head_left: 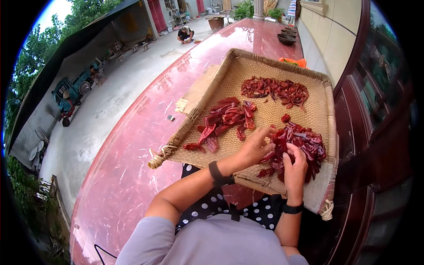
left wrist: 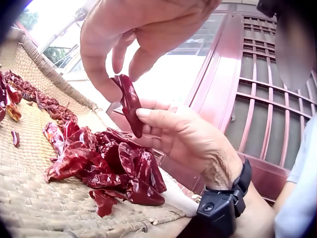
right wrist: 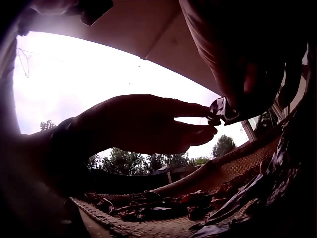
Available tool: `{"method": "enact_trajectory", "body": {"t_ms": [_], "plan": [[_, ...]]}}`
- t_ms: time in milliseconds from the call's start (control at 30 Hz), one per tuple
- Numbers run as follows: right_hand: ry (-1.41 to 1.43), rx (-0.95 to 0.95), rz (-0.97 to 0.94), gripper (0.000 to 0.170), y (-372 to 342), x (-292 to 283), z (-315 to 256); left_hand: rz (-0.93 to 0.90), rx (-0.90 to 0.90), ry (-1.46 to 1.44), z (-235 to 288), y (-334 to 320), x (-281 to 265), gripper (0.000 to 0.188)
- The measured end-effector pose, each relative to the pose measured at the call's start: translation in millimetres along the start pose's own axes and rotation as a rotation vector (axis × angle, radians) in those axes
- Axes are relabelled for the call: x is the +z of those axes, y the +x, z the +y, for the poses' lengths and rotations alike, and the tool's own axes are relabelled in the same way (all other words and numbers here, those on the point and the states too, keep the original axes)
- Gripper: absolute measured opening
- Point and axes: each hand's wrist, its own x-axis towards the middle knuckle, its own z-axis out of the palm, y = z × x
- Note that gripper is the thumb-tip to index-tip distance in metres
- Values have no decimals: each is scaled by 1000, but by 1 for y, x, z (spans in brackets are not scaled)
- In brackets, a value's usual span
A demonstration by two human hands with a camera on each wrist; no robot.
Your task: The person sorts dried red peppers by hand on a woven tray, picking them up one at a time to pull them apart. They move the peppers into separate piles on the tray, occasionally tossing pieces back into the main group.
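Note:
A dark red dried chili pepper is held up between both hands above the woven tray. My right hand grips its lower part, thumb laid along the skin. At the upper end, the fingertips of my left hand pinch it, as the dark outline in the right wrist view also suggests. Below the hands lies a pile of whole dried chilies. To its left on the tray is a heap of flattened chilies, and farther back a spread of smaller chili pieces.
The tray's raised rim borders the chilies. Cardboard sticks out beneath it on the glossy red ledge. A dark framed door stands close on the right. Farther off, a person crouches in the yard.

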Motion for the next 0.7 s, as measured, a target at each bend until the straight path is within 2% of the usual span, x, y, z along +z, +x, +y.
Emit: {"method": "enact_trajectory", "body": {"t_ms": [133, 233, 300, 333, 433, 467, 567, 600, 700], "plan": [[-82, 129, 229, 35, 9, -28, -2, -39, -45, 505, -5, 10, -46, 41], [-314, 70, 380, 33, 13, -39, 20, -7, -104, 752, -12, 23, -80, 40], [-267, 89, 401, 31, 10, -41, 17, -21, -154, 968, -12, 31, -88, 27], [-250, 67, 412, 30, 7, -40, 15, -33, -139, 978, -19, 36, -89, 26], [-152, -2, 392, 25, 1, -35, 5, 4, 62, 1200, -46, 48, -85, 29], [-147, -9, 380, 24, -1, -35, 1, -45, 27, 1170, -53, 57, -83, 34], [-114, -2, 355, 23, -4, -36, -6, -211, 84, 1222, -60, 79, -74, 47], [-103, 4, 348, 23, -6, -37, -7, -167, 231, 1277, -76, 87, -73, 42], [-12, 22, 324, 23, -9, -39, -5, -173, 218, 1353, -89, 107, -69, 38]]}}
